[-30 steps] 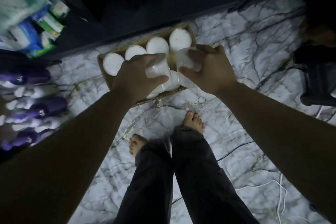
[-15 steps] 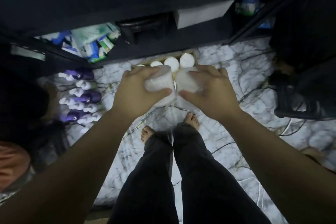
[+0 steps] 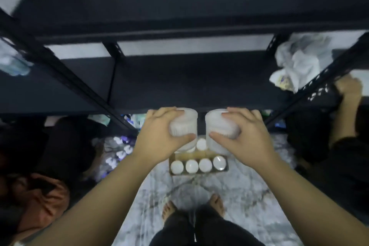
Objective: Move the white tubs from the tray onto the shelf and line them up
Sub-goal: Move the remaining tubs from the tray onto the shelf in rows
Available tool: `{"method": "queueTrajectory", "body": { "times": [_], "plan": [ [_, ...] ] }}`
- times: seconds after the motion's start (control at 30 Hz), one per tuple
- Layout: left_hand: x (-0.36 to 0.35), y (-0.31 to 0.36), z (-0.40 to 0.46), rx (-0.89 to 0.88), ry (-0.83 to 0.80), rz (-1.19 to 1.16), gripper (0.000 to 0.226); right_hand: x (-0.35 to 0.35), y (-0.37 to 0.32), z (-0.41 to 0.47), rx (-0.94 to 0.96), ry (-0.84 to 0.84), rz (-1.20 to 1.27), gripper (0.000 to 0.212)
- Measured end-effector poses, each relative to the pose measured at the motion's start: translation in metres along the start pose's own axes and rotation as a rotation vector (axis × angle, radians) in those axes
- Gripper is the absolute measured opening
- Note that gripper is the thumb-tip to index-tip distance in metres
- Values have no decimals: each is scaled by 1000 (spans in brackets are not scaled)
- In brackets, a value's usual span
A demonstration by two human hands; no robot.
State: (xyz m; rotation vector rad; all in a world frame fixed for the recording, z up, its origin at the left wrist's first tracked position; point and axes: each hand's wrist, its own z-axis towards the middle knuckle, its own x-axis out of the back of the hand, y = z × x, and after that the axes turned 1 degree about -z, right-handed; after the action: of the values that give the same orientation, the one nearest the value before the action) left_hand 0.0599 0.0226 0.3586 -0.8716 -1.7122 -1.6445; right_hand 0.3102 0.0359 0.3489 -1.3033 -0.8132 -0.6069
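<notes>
My left hand [image 3: 159, 136] grips a white ribbed tub [image 3: 184, 126], and my right hand [image 3: 242, 136] grips a second white tub [image 3: 219, 126]. Both tubs are held side by side, lifted to the front edge of a dark shelf [image 3: 189, 82]. Far below on the marble floor lies the cardboard tray [image 3: 201, 155] with several white tubs [image 3: 191, 166] still standing in it in a row. One more tub [image 3: 201, 144] shows between my hands.
Black metal uprights [image 3: 65, 78] frame the shelf bay. A crumpled white plastic bag [image 3: 299, 66] lies on the shelf to the right. Another person's hand [image 3: 348, 88] holds the right upright. A person in orange [image 3: 38, 201] sits at lower left. Purple-and-white bottles [image 3: 119, 152] lie on the floor.
Both hands have risen with the two tubs from above the tray to the shelf's front edge. My view tilted up, so the tray now looks small and far below.
</notes>
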Motion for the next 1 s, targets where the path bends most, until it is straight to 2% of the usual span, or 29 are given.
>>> {"method": "queueTrajectory", "body": {
  "times": [0.3, 0.6, 1.0],
  "plan": [
    [87, 55, 15, -49, 289, 1, 75, 77, -62, 61, 223, 120, 130, 67],
    [145, 70, 20, -54, 502, 34, 72, 108, -113, 106, 379, 162, 227, 58],
    [217, 36, 70, -32, 605, 39, 69, 96, -171, 178, 426, 146, 189, 55]
  ]
}}
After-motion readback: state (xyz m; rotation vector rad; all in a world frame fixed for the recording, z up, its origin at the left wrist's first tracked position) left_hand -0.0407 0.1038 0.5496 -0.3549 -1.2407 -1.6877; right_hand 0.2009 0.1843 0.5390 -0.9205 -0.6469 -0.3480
